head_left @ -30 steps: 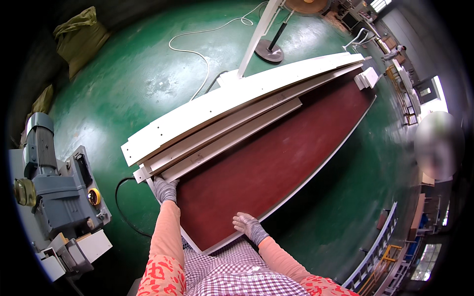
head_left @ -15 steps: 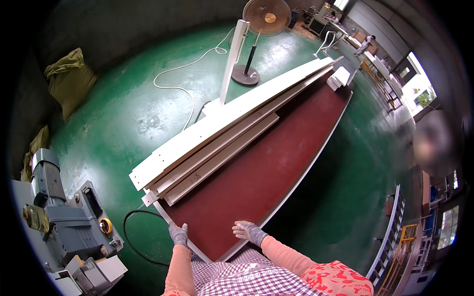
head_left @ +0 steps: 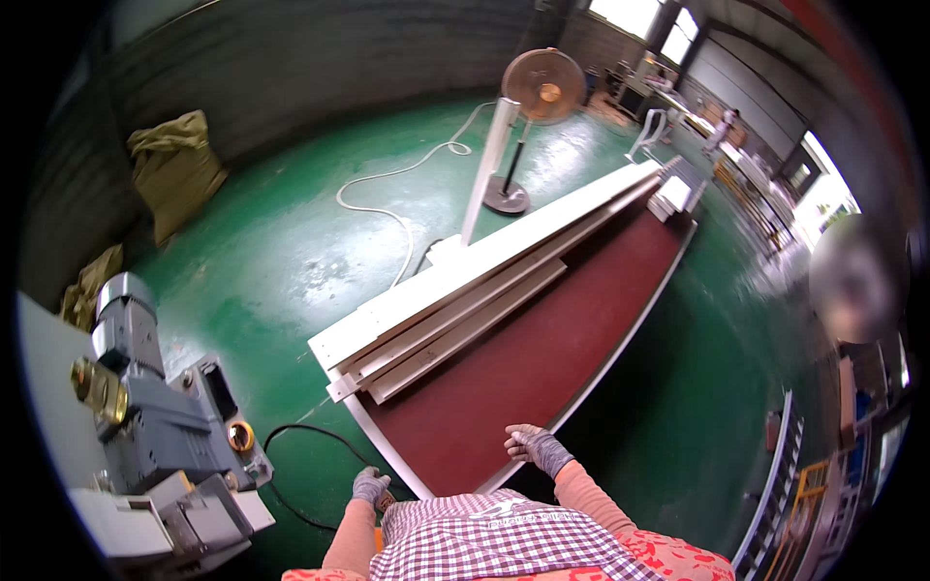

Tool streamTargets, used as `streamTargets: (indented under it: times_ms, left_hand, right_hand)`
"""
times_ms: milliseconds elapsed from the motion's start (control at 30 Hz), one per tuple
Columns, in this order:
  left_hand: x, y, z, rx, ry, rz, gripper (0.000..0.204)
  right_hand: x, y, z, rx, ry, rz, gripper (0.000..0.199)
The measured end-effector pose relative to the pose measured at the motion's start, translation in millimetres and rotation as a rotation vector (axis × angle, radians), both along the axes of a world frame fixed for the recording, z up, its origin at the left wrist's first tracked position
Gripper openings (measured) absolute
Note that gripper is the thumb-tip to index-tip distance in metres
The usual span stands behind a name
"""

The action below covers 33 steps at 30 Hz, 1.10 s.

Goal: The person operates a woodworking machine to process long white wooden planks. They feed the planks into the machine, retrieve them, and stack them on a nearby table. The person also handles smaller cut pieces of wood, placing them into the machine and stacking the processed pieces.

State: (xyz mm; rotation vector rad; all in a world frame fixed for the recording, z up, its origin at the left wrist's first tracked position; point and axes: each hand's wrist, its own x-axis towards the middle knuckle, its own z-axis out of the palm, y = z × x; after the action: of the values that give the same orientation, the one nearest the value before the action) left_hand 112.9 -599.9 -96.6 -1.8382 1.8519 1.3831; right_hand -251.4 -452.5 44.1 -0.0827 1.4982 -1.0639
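Observation:
A long table with a dark red top and a pale rim stretches away in front of me. My right hand, in a grey fingerless glove, hovers over or rests near its right edge, fingers loosely apart and nothing in them. Just outside the near left edge is my left hand, gloved alike, thumb apart from the loosely bent fingers; no object shows in it. Along the table's left side lie several long white boards, stacked and staggered. Short white pieces sit at the far end.
A grey motorised machine stands at left, a black cable on the floor beside it. Beyond the boards are a white post, a round fan and a pale hose. Sacks lean at the wall; a person is far off.
My view has tilted up and shifted left, so the scene sits lower and farther right. My left hand has come off the table's left edge. My right hand remains near the right edge.

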Motion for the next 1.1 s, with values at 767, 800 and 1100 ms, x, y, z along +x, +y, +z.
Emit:
streamTargets:
  times_ms: [767,800,1100]
  left_hand:
    - [42,132,109,-0.21,0.173,0.752,0.046]
    - [48,135,105,-0.264,0.213,0.866,0.047]
    - [113,83,165,-0.786,0.527,1.261,0.051]
  right_hand:
    - [28,-133,294,-1.533,0.789,0.607,0.045]
    - [41,-137,296,-1.533,0.765,0.643,0.044]
    - [127,-141,294,-1.517,0.617,1.034,0.046]
